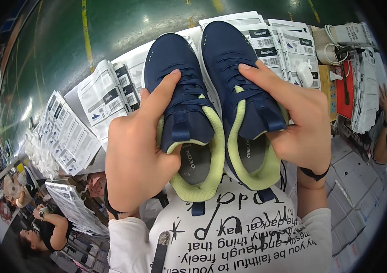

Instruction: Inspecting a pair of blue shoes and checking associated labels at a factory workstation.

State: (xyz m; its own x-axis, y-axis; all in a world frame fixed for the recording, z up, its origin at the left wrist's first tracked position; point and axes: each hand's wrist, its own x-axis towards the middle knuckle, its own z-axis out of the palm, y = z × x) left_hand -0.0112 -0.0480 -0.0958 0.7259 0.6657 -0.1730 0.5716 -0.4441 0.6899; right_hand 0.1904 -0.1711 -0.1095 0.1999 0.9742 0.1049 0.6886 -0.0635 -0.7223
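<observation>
Two navy sneakers with pale green linings are held up side by side, toes pointing away from me. My left hand (pixel 141 145) is wrapped round the left sneaker (pixel 171 54), its thumb on the laces and its other fingers mostly hidden along the side and opening. Round the right sneaker (pixel 226 43) my right hand (pixel 295 113) is closed likewise, thumb by the laces. Grey insoles show inside both shoes, and a pull loop hangs at each heel. Below the shoes lies a bench with stacks of printed label sheets (pixel 102 102).
More printed sheets (pixel 68 132) fan out at the left. At the right are a white computer mouse (pixel 304 74), a coiled cable (pixel 334 48), a red item (pixel 344 98) and stacked white boxes (pixel 346 177). One person (pixel 50 227) is at lower left; another person's arm (pixel 381 136) shows at far right.
</observation>
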